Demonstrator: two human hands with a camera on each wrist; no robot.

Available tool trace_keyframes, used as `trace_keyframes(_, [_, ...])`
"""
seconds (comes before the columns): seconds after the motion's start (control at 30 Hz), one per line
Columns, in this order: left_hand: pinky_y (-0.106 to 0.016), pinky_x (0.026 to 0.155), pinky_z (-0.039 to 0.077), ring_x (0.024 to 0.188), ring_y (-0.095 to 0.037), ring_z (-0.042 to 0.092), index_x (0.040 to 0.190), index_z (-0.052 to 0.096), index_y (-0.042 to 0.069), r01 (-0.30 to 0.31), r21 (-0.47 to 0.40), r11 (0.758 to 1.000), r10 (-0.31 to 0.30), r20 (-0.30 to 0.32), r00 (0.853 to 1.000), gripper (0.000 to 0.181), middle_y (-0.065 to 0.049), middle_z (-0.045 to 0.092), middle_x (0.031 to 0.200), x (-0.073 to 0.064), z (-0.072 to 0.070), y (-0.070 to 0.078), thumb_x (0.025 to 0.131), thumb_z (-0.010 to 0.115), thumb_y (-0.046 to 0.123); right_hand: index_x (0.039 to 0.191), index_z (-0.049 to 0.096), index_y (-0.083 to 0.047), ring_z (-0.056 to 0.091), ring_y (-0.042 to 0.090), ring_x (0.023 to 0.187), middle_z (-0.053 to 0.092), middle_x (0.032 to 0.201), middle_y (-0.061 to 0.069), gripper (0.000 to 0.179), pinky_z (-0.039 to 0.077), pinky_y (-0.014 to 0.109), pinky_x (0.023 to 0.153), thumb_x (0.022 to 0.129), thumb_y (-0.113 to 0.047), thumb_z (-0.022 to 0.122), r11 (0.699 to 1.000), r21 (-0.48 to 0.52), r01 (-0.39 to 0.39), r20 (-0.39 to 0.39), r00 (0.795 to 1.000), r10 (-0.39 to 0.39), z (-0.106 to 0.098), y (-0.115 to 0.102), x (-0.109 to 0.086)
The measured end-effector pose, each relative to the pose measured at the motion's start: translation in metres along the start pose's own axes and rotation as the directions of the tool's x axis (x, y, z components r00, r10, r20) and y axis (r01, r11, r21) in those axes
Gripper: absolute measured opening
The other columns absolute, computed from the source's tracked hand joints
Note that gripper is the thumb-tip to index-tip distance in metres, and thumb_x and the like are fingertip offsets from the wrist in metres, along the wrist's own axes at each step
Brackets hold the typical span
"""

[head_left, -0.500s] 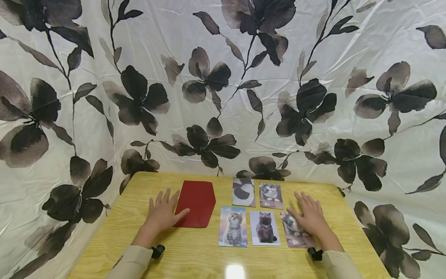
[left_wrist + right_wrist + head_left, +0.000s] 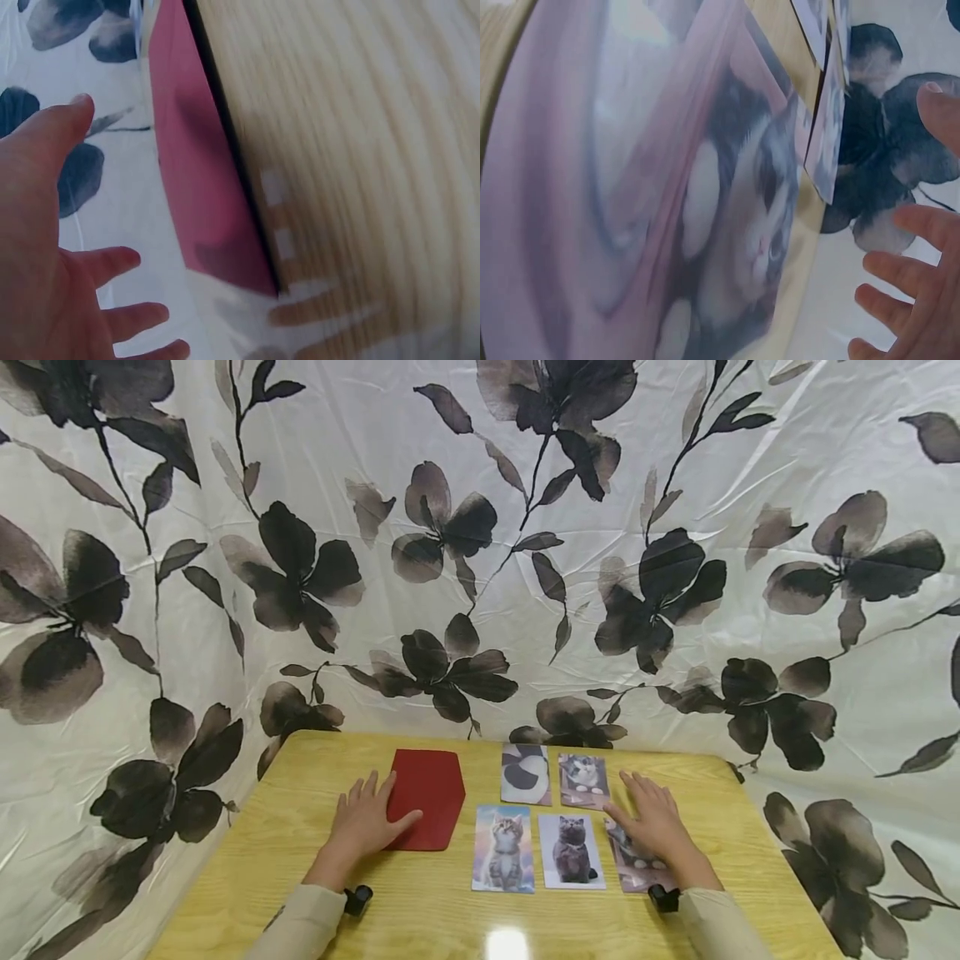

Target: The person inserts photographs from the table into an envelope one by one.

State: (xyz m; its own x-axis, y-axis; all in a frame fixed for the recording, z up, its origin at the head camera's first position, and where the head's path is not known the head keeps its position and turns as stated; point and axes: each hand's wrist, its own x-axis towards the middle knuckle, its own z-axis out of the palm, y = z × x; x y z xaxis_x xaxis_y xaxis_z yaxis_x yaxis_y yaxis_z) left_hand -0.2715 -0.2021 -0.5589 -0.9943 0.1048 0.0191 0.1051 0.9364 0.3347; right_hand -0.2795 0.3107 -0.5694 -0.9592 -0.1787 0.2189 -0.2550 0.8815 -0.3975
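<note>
My left hand [image 2: 365, 822] is held with fingers spread over the left side of a flat red piece [image 2: 429, 797] with two angled corners. In the left wrist view the red piece [image 2: 199, 172] shows a dark edge, and the hand [image 2: 52, 225] holds nothing. The right hand [image 2: 654, 827], fingers extended, hovers over a cat photo card [image 2: 636, 870] and partly hides it in the head view. From the right wrist, that card [image 2: 742, 232] shows a black-and-white cat, and a gap separates it from the fingers [image 2: 896, 274].
Between the hands lie a tabby kitten card [image 2: 502, 852] and a grey cat card [image 2: 572, 853]. Behind them are a black-and-white picture card [image 2: 526, 774] and another cat card [image 2: 583, 778]. A floral cloth [image 2: 480, 568] hangs behind the wooden table [image 2: 420, 918].
Both hands have moved inward: the left one to the right, further over the red piece, and the right one a little to the left. The cards lie as before.
</note>
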Motion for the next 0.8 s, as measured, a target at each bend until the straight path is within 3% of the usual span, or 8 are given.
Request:
trace_keyframes(0.3, [-0.074, 0.115, 0.034, 0.146, -0.060, 0.037, 0.165, 0.038, 0.003, 0.047, 0.044, 0.998, -0.048, 0.031, 0.998, 0.105, -0.035, 0.036, 0.164, 0.000, 0.011, 0.013, 0.091, 0.070, 0.070, 0.161, 0.040, 0.005, 0.037, 0.057, 0.149, 0.040, 0.161, 0.037, 0.078, 0.022, 0.072, 0.122, 0.107, -0.046, 0.063, 0.999, 0.006, -0.035, 0.048, 0.998, 0.035, 0.010, -0.005, 0.009])
trace_keyframes(0.53, [-0.065, 0.098, 0.052, 0.135, -0.054, 0.046, 0.165, 0.036, 0.001, 0.106, 0.060, 0.993, -0.107, 0.020, 0.994, 0.113, -0.035, 0.045, 0.153, 0.003, 0.021, 0.020, 0.087, 0.070, 0.076, 0.158, 0.043, 0.008, 0.041, 0.057, 0.145, 0.045, 0.156, 0.036, 0.078, 0.029, 0.071, 0.119, 0.108, -0.049, 0.061, 0.995, 0.008, -0.095, 0.076, 0.993, 0.094, 0.011, -0.007, 0.018])
trace_keyframes(0.67, [-0.063, 0.094, 0.054, 0.132, -0.053, 0.046, 0.164, 0.035, -0.003, 0.136, 0.070, 0.988, -0.137, 0.010, 0.991, 0.116, -0.037, 0.048, 0.145, 0.000, 0.023, 0.026, 0.086, 0.076, 0.071, 0.155, 0.046, 0.010, 0.043, 0.057, 0.142, 0.047, 0.154, 0.036, 0.079, 0.030, 0.070, 0.118, 0.107, -0.051, 0.061, 0.993, 0.002, -0.121, 0.094, 0.988, 0.121, 0.014, -0.008, 0.019])
trace_keyframes(0.8, [-0.062, 0.099, 0.052, 0.131, -0.051, 0.047, 0.162, 0.035, -0.007, 0.146, 0.079, 0.986, -0.147, -0.003, 0.989, 0.115, -0.037, 0.048, 0.142, -0.003, 0.023, 0.030, 0.085, 0.080, 0.066, 0.152, 0.049, 0.012, 0.046, 0.055, 0.139, 0.050, 0.150, 0.036, 0.078, 0.031, 0.070, 0.117, 0.107, -0.051, 0.062, 0.991, 0.005, -0.133, 0.092, 0.987, 0.132, 0.018, -0.007, 0.019])
